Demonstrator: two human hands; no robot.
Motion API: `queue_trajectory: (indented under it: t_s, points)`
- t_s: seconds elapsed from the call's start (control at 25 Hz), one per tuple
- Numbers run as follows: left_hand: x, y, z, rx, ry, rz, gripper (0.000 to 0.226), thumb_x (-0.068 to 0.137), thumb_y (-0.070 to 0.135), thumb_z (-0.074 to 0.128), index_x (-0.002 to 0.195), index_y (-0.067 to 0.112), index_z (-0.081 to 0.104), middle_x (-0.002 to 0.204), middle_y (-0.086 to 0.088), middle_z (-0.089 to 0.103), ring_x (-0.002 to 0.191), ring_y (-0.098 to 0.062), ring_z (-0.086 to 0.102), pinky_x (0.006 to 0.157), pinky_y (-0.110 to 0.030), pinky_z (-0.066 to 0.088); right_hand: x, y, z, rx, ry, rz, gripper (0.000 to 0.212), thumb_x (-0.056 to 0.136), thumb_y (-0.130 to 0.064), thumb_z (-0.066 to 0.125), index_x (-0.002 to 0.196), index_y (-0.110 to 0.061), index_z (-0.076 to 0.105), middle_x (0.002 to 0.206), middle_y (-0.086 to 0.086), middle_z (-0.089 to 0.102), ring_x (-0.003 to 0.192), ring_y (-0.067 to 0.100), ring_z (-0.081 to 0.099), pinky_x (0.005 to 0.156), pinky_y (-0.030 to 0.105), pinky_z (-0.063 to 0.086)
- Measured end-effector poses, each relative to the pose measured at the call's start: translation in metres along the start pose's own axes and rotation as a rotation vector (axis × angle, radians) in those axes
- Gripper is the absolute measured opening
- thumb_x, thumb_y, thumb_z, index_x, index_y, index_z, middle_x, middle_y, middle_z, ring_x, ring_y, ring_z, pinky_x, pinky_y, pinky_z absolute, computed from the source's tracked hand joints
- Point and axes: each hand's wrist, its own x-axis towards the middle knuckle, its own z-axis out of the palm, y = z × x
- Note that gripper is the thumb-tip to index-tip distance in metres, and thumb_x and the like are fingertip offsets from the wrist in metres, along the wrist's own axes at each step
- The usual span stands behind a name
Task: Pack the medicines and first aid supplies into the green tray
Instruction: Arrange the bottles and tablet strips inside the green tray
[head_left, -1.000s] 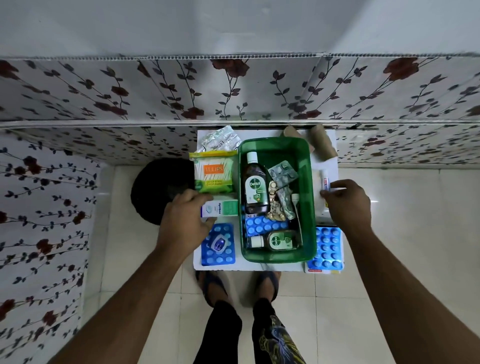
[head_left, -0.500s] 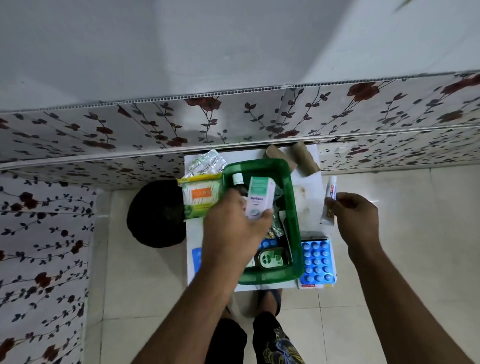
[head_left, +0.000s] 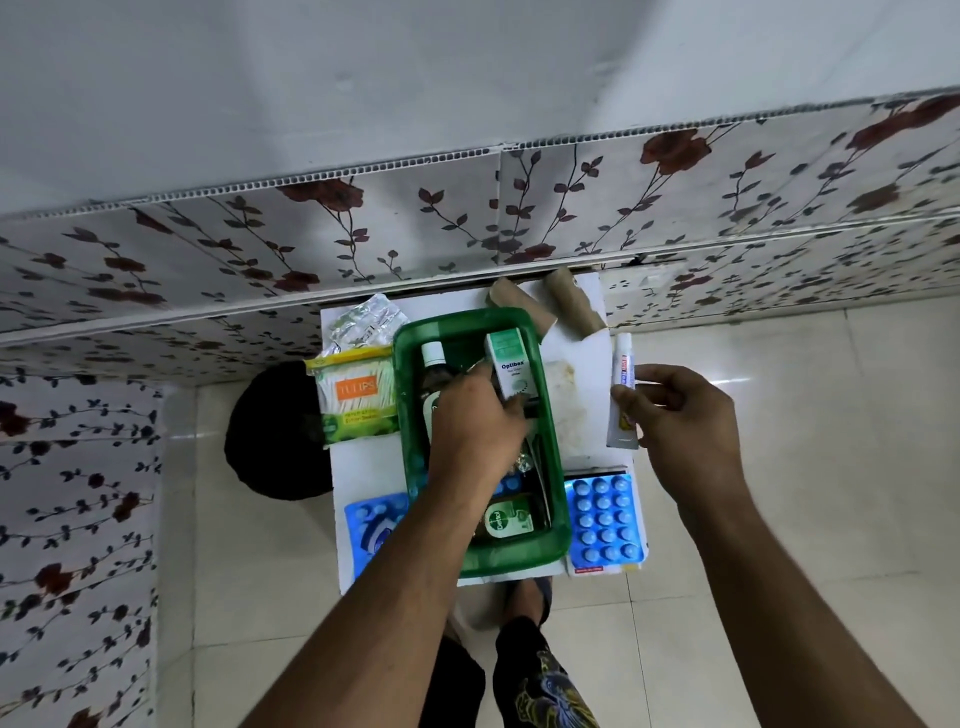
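Observation:
The green tray (head_left: 555, 457) stands on a small white table (head_left: 363, 467). My left hand (head_left: 475, 423) reaches into the tray and grips a white and green Optibex box (head_left: 510, 366) near the tray's far end. A large Dettol bottle (head_left: 434, 369) and a small Dettol bottle (head_left: 506, 522) lie inside, partly hidden by my arm. My right hand (head_left: 680, 415) holds a white ointment tube (head_left: 622, 389) upright over the table's right edge. A blue blister pack (head_left: 604, 522) lies right of the tray, another blue pack (head_left: 371, 525) left of it.
A yellow-green cotton bud pack (head_left: 356, 397) and silver foil strips (head_left: 363, 322) lie left of the tray. Two brown cardboard rolls (head_left: 569, 304) rest at the table's far edge against the floral wall. A black round object (head_left: 275, 431) sits on the floor to the left.
My left hand lifted the Optibex box from the table's left side and carried it into the tray's far end. My right hand raised the ointment tube off the table.

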Motion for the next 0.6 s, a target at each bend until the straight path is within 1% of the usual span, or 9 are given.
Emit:
queue_trajectory:
  t_s: [0.08,0.12,0.16,0.24,0.32,0.4,0.44,0.52,0.6]
  points:
    - [-0.007,0.005,-0.015,-0.025,-0.03,0.024,0.027,0.09,0.023,0.063,0.116,0.017,0.067,0.089,0.008,0.071,0.072,-0.008,0.063,0.068,-0.023,0.051,-0.014,-0.013,0.009,-0.069,-0.04,-0.06,0.019,0.084,-0.017,0.075,0.101,-0.023,0.069,0.084,-0.006,0.075,0.067,0.006,0.07,0.059,0.021,0.055]
    - [-0.014,0.007,-0.026,-0.046,-0.023,0.058,0.028,0.093,0.024,0.06,0.119,0.018,0.066,0.093,0.008,0.071,0.068,-0.003,0.061,0.062,-0.02,0.049,-0.023,-0.02,0.015,-0.111,-0.063,-0.096,0.019,0.084,-0.019,0.075,0.101,-0.024,0.07,0.084,-0.009,0.074,0.067,0.004,0.071,0.06,0.022,0.057]
    - [-0.02,0.007,-0.04,-0.083,0.02,0.105,0.027,0.093,0.023,0.059,0.119,0.019,0.066,0.096,0.008,0.071,0.066,-0.001,0.061,0.059,-0.015,0.047,-0.032,-0.028,0.024,-0.167,-0.086,-0.139,0.019,0.083,-0.022,0.076,0.101,-0.026,0.07,0.085,-0.01,0.075,0.07,0.005,0.071,0.065,0.026,0.059]
    - [-0.032,-0.003,-0.07,-0.207,0.172,0.16,0.019,0.093,0.016,0.061,0.108,0.02,0.071,0.09,0.009,0.072,0.07,-0.005,0.066,0.06,-0.011,0.048,-0.047,-0.04,0.046,-0.342,-0.133,-0.235,0.024,0.084,-0.03,0.073,0.108,-0.026,0.071,0.091,-0.008,0.076,0.081,0.012,0.072,0.073,0.033,0.058]
    - [-0.036,-0.022,-0.091,-0.33,0.29,0.11,0.015,0.092,0.01,0.06,0.096,0.02,0.071,0.085,0.009,0.071,0.074,-0.01,0.068,0.065,-0.018,0.054,-0.05,-0.046,0.07,-0.602,-0.153,-0.304,0.031,0.086,-0.034,0.067,0.115,-0.025,0.068,0.098,-0.001,0.076,0.091,0.023,0.07,0.075,0.033,0.054]
    - [-0.033,-0.048,-0.105,-0.378,0.358,0.032,0.016,0.091,0.007,0.059,0.09,0.019,0.07,0.085,0.008,0.071,0.075,-0.013,0.068,0.07,-0.026,0.056,-0.044,-0.048,0.096,-0.822,-0.156,-0.37,0.025,0.088,-0.028,0.062,0.111,-0.02,0.066,0.098,0.007,0.074,0.093,0.032,0.067,0.066,0.032,0.044]
    - [-0.03,-0.06,-0.108,-0.387,0.371,0.007,0.017,0.091,0.005,0.059,0.088,0.018,0.07,0.084,0.008,0.071,0.074,-0.014,0.068,0.07,-0.026,0.055,-0.04,-0.048,0.106,-0.892,-0.154,-0.402,0.02,0.088,-0.023,0.06,0.106,-0.016,0.064,0.096,0.009,0.073,0.091,0.034,0.067,0.063,0.032,0.039]
    - [-0.027,-0.082,-0.111,-0.386,0.373,-0.005,0.019,0.09,0.003,0.059,0.089,0.019,0.069,0.081,0.009,0.07,0.071,-0.009,0.067,0.067,-0.021,0.053,-0.032,-0.046,0.12,-0.978,-0.143,-0.443,0.012,0.087,-0.014,0.061,0.098,-0.011,0.061,0.093,0.012,0.071,0.085,0.034,0.067,0.061,0.03,0.034]
    - [-0.028,-0.099,-0.111,-0.355,0.363,0.006,0.019,0.09,0.003,0.059,0.09,0.019,0.069,0.082,0.008,0.071,0.072,-0.007,0.066,0.067,-0.017,0.05,-0.028,-0.042,0.128,-1.027,-0.124,-0.487,0.012,0.086,-0.009,0.062,0.098,-0.009,0.06,0.092,0.013,0.07,0.082,0.034,0.068,0.06,0.03,0.035]
